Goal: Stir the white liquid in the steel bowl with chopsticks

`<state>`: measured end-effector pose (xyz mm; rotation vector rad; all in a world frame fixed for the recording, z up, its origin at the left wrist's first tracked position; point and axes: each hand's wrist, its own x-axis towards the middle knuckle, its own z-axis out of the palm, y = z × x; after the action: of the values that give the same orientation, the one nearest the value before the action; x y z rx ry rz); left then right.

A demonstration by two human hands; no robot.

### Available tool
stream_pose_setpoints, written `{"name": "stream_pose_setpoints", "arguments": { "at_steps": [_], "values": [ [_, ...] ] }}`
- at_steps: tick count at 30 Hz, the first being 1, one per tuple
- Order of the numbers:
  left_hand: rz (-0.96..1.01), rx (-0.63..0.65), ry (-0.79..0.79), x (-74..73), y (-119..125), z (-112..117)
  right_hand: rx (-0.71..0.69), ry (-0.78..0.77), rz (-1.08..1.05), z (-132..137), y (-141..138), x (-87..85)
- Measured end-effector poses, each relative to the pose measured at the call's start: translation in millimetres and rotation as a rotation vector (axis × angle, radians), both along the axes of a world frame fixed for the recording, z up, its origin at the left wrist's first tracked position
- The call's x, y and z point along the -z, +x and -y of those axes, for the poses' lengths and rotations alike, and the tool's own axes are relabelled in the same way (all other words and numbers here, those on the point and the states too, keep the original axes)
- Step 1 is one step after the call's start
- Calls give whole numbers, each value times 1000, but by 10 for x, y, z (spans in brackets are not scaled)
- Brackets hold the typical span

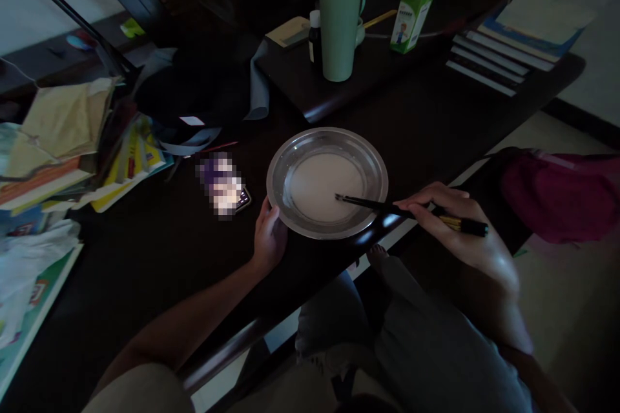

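A round metal bowl (376, 206) with a wide rim stands near the edge of the dark table. Whitish liquid (324, 177) covers its bottom. At the bowl's lower left, my left hand (270, 235) grips the rim, thumb on the outer side; the fingers underneath are hidden. My right hand (450, 219) is closed round a pair of black chopsticks (372, 204) with gold and blue-green marks at the back end. Their tips are close together and touch the liquid, right of its middle.
A lit phone (245, 199), partly pixelated, lies left of the bowl. Behind it stand a tall green cup (341, 19), a dark bottle (315, 39) and a green-white carton (411, 16). Books (513, 45) are stacked at the right back, papers (68, 122) at the left. A pink bag (557, 193) sits at right.
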<state>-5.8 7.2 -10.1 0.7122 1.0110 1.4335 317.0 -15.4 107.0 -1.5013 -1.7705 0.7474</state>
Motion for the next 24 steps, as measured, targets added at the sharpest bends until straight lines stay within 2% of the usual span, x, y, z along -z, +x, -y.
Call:
{"name": "stream_pose_setpoints", "arguments": {
  "at_steps": [2, 5, 10, 14, 18, 24],
  "values": [
    [3, 1, 3, -5, 4, -2, -59, -22, -11, -7, -27, 3],
    [6, 20, 11, -9, 4, -4, -91, -12, -7, -53, -135, 98],
    [15, 19, 11, -15, 5, -5, -42, 35, -16, -177, -362, 358],
    [7, 4, 9, -13, 11, -5, 22, 103, -19, -262, -432, 467],
    [-7, 12, 24, 7, 4, -4, 97, 148, -31, -273, -356, 438],
    [-8, 17, 8, 30, -18, 3, 156, 123, 59, -113, -118, 233]
  ]
}}
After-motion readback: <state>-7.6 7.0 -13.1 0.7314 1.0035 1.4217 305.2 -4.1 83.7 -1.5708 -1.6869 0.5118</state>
